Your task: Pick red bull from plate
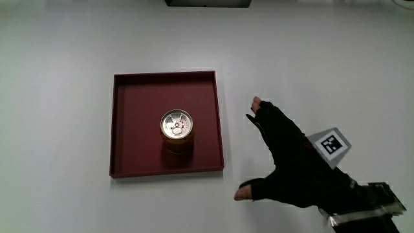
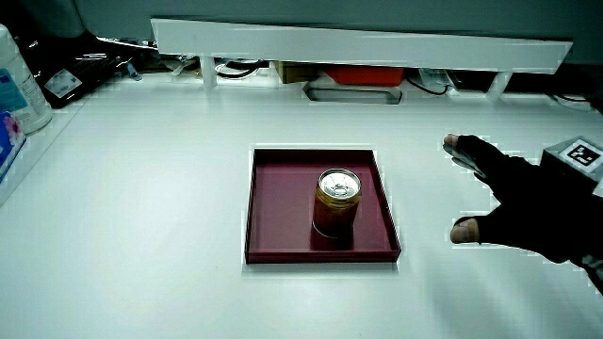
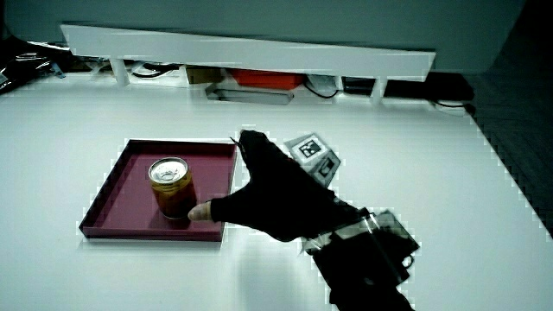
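Note:
A can (image 1: 176, 129) with a silver lid and golden body stands upright in the middle of a dark red square plate (image 1: 136, 97); both side views show the can (image 2: 337, 201) (image 3: 172, 189) and the plate (image 2: 278, 212) (image 3: 117, 186). The gloved hand (image 1: 294, 158) hovers over the table beside the plate, apart from the can. Its fingers are spread, thumb and forefinger pointing toward the plate, and it holds nothing. A patterned cube (image 1: 330, 145) sits on its back. In both side views the hand (image 2: 528, 202) (image 3: 276, 199) is beside the plate.
A low white partition (image 2: 358, 42) (image 3: 251, 47) runs along the table's edge farthest from the person, with cables and boxes under it. A white bottle (image 2: 19, 80) stands at a table edge in a side view.

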